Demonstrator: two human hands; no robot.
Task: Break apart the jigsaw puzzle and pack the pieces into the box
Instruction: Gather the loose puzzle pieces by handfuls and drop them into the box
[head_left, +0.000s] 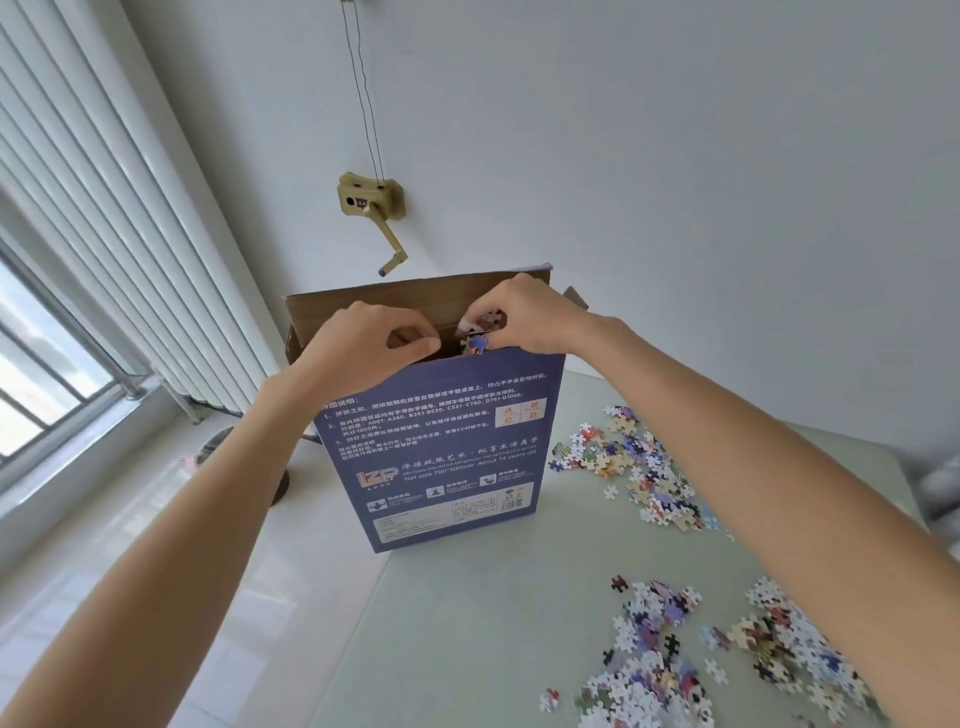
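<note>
Both hands meet at the open top of the box (441, 441), which stands upright on the desk (467, 623) at about 12 o'clock from the person. Left hand (363, 343) has its fingers curled over the box's near top edge, gripping the blue printed wall. Right hand (524, 317) pinches a small clump of puzzle pieces (485, 325) right at the opening, just above the rim, with one blue piece (477, 344) showing at the edge. Brown cardboard flaps (363, 301) stand up behind the hands. More loose pieces (634, 462) lie scattered on the desk at about 2 o'clock of the box's base, and a larger heap (701, 654) lies at about 4 o'clock, under the right forearm. A brass-coloured crank (371, 205) is fixed to the wall beyond the box.
</note>
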